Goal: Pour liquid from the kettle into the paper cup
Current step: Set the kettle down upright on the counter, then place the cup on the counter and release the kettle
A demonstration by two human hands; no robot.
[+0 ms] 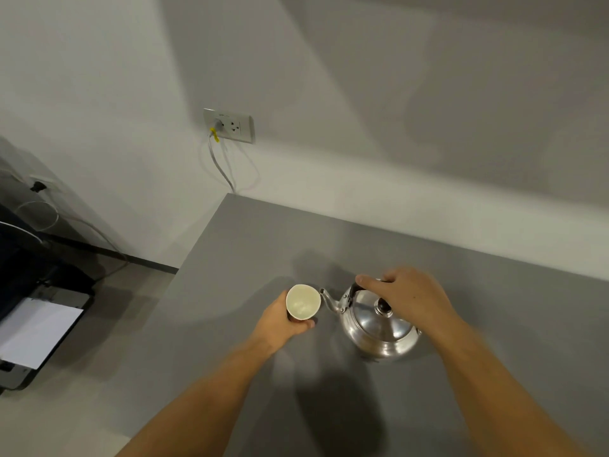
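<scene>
Head view: the left hand (286, 319) grips the paper cup (303, 302) on the grey desk (250, 258); the right hand (408, 293) clasps the steel kettle's (379, 328) handle, kettle upright at the cup's 3 o'clock, spout nearly touching the rim. No stream shows; pouring seems still ahead. Wall socket (229, 125) at 11 o'clock, well apart; nothing obstructs.

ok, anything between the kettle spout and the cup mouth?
Nothing visible. The kettle spout tip sits just beside the paper cup rim, over bare table. The left hand holds the cup from below; the right hand grips the handle.
</scene>
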